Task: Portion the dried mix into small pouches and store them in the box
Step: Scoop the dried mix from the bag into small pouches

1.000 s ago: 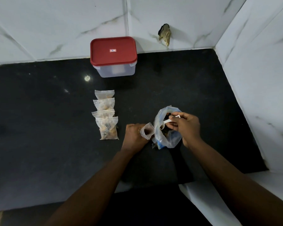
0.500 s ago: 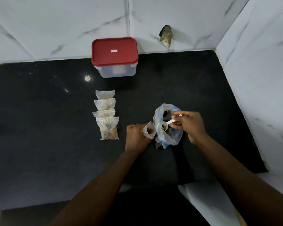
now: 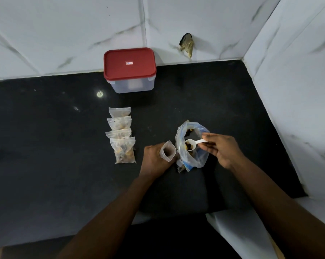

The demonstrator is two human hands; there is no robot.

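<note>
Dried mix (image 3: 189, 146) sits in white spoon (image 3: 194, 143) pinched by right hand (image 3: 220, 149), over big bag (image 3: 192, 146). Left hand (image 3: 155, 158) grips open pouch (image 3: 168, 150) just left. Four filled pouches (image 3: 121, 134) far left.

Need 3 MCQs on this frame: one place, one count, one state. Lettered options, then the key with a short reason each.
1. Where does the red-lidded box stand?
A. at the back of the counter, by the wall
B. between the two hands
C. on top of the pouches

2. How many filled pouches lie in the row?
A. two
B. four
C. six

3. What state is the scoop in the right hand in?
A. empty
B. loaded with mix
C. lying on the counter

Key:
1 A: the box sits at the counter's far edge, below the tiles.
2 B: four overlapping pouches show beside the left hand, which holds the empty pouch.
3 B: dark pieces fill its bowl at the big bag mouth.
</note>
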